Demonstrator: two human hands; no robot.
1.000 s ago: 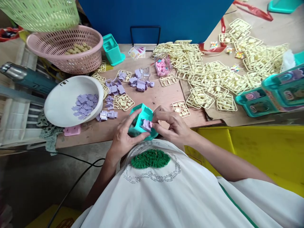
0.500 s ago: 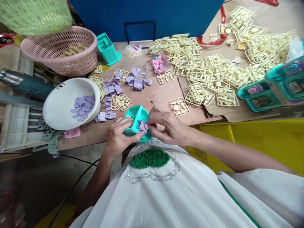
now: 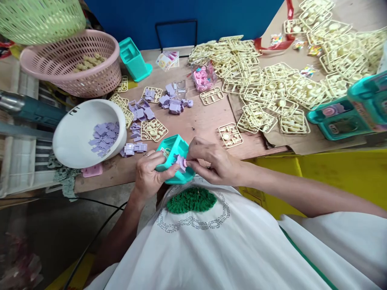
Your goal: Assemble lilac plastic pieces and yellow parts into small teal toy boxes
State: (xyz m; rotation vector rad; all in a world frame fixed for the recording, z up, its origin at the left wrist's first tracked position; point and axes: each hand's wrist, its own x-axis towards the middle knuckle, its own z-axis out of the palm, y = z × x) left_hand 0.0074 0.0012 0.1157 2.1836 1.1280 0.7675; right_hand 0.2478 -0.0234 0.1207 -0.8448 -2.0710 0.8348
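Teal housing (image 3: 173, 148) sits mid-frame, just below centre, tilted in front of your shirt at the near edge of the tabletop (image 3: 195, 125). Your left hand (image 3: 150, 172) is clamped around its left side, fingers over the far side, thumb on the near face by the opening. Your right hand (image 3: 213, 162) has thumb and index finger together on a pink knob (image 3: 185, 162) at the right end of a purple piece (image 3: 180, 162); that piece lies against the housing's open face.

Step in hand, my read: seating the purple piece and knob in the housing. Can't tell if anything is engaged; your fingertips hide the knob's far end.

Next move, my judgement: it calls for a firm left-hand brace and the knob lined up square before you put force on it. If it binds, back off and re-align; thin plastic like that could crack. Watch your left thumb, it's right beside the purple piece.

Nearby stock: purple parts (image 3: 104, 137) in the white bowl (image 3: 71, 141) at left, bagged pink parts (image 3: 204, 78) upper centre, a second teal housing (image 3: 133, 60) upper left, cream frames (image 3: 281, 86) upper right.
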